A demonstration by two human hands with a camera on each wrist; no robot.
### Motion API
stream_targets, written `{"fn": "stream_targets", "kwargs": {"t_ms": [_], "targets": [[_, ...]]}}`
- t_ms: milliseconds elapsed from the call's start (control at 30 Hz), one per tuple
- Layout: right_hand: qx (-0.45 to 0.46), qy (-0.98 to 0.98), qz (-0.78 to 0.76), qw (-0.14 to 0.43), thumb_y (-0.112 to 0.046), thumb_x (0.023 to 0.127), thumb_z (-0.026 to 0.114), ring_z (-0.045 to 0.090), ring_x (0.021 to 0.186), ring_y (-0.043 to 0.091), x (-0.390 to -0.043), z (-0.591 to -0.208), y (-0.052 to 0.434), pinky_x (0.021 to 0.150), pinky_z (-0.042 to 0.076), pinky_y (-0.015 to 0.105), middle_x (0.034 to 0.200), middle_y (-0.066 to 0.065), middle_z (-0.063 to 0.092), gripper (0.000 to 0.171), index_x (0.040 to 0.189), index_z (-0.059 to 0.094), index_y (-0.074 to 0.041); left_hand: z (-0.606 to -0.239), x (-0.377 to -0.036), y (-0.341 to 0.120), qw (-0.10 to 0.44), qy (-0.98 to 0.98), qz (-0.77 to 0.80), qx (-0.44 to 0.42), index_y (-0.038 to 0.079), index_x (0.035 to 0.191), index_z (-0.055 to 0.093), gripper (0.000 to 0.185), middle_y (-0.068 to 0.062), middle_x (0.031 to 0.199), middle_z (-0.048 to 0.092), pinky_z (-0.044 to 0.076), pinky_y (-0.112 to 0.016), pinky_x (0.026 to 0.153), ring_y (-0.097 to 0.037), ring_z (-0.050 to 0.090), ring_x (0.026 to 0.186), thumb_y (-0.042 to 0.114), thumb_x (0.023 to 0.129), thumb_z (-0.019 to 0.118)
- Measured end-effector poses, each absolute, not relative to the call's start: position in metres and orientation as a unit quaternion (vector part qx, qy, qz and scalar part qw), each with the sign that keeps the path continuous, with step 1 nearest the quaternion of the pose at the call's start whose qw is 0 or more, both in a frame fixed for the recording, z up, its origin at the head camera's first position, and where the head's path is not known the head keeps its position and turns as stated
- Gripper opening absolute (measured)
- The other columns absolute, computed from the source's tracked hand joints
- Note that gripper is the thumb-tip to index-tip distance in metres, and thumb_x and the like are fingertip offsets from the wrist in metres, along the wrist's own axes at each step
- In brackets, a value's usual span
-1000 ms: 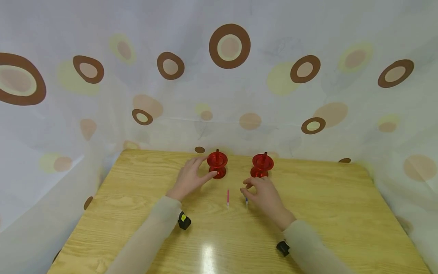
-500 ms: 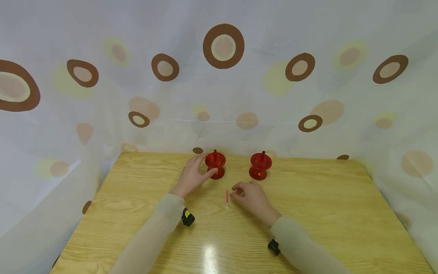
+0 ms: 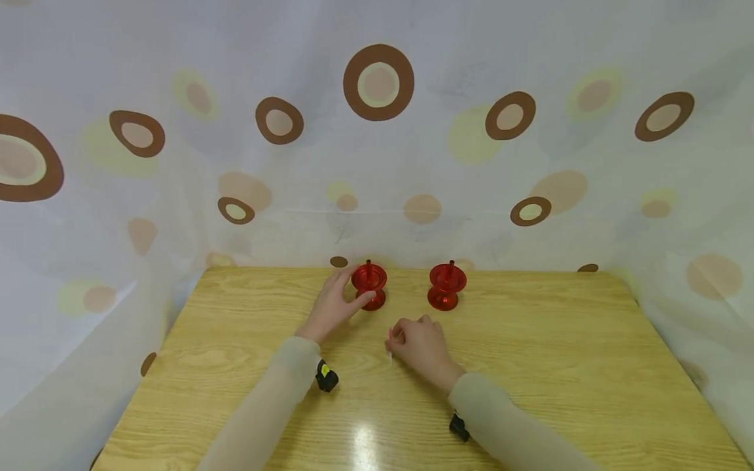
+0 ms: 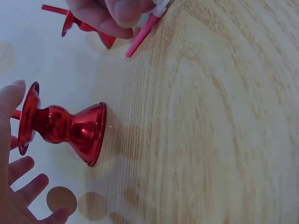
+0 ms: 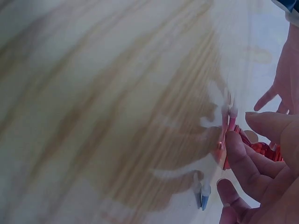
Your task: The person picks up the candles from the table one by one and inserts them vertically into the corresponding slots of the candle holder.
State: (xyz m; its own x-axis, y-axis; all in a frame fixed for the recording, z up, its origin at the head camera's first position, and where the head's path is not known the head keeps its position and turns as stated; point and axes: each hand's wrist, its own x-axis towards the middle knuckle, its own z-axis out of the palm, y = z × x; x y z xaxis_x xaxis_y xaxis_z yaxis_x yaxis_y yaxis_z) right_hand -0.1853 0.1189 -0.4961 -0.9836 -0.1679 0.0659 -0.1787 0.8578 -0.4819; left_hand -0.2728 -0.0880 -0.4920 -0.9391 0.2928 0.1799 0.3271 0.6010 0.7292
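Observation:
Two red spool-shaped stands with a thin post on top sit near the table's far edge. My left hand (image 3: pixel 334 302) cups the left stand (image 3: pixel 369 286), thumb at its base and fingers spread behind its top; the left wrist view shows this stand (image 4: pixel 65 128) with spread fingers (image 4: pixel 18 172) beside it. In front of the right stand (image 3: pixel 446 286), my right hand (image 3: pixel 412 340) curls over a thin pink stick (image 3: pixel 390 341) and pinches its white end (image 4: pixel 145 29). In the right wrist view the pink stick (image 5: pixel 231 119) lies at my fingertips, and a blue-tipped stick (image 5: pixel 204 198) shows just beside the lower fingers.
The wooden table (image 3: pixel 559 366) is ringed on three sides by a white curtain with brown circles (image 3: pixel 378 82). A small black device is strapped to each wrist (image 3: pixel 326 378).
My right hand slid left from the blue stick in front of the right stand to the pink stick and closed on it. The blue stick is hidden in the head view. The left hand stayed put.

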Motion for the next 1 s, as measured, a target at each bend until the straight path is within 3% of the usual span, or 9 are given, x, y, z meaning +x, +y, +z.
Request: {"fn": "stream_targets", "kwargs": {"t_ms": [367,667,1000], "targets": [[0.072,-0.973,0.221,-0.003,-0.029,0.088,0.084,0.051,0.08,0.023,-0.18,-0.495,0.111,0.079,0.038,0.042,0.063,-0.007,0.053,0.021,0.08,0.069,-0.017,-0.496,-0.273,-0.084,0.019,-0.896,-0.411,-0.166,0.012,0.157,0.046,0.074,-0.01,0.161,0.045,0.03,-0.054,0.123,-0.034,0.036,0.151,0.047,0.098,0.072],[0.06,-0.978,0.198,-0.011,-0.026,0.087,0.084,0.054,0.081,0.025,-0.181,-0.492,0.108,0.08,0.041,0.044,0.076,-0.002,0.067,0.021,0.075,0.07,-0.017,-0.496,-0.273,-0.085,0.022,-0.894,-0.418,-0.161,0.004,0.157,0.045,0.076,-0.015,0.161,0.045,0.029,-0.054,0.123,-0.037,0.037,0.15,0.044,0.098,0.072],[0.055,-0.984,0.171,-0.003,-0.022,0.09,0.079,0.055,0.078,0.026,-0.184,-0.491,0.105,0.077,0.042,0.045,0.068,-0.003,0.061,0.031,0.064,0.062,-0.019,-0.496,-0.275,-0.083,0.03,-0.894,-0.416,-0.163,0.003,0.155,0.047,0.074,-0.015,0.159,0.047,0.031,-0.052,0.123,-0.036,0.04,0.149,0.043,0.099,0.072]]}}
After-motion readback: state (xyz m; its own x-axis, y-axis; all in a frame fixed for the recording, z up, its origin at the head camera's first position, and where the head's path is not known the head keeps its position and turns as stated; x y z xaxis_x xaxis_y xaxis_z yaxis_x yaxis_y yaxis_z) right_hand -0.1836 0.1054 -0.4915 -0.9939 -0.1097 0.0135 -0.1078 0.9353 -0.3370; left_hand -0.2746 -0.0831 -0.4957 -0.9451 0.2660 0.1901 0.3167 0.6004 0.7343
